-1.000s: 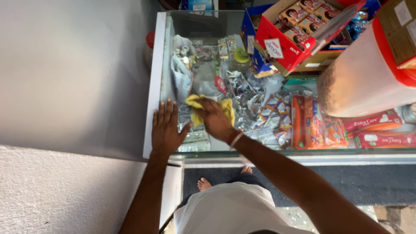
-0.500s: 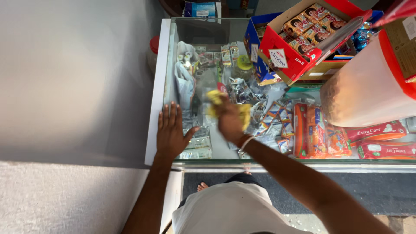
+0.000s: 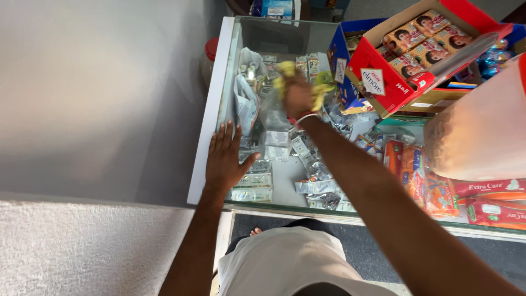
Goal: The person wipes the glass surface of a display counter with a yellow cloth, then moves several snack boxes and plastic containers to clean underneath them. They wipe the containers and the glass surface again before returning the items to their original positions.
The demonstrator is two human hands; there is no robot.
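A glass-topped display worktop with a white frame is standing against a grey wall, showing silver sachets and orange packets beneath the glass. A red cardboard box is holding rows of biscuit packs. The left hand is lying flat and open on the glass. The right hand is gripping a crumpled yellow cloth against the far glass.

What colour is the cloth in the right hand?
Yellow. The cloth, bunched under the right hand, shows in the head view.
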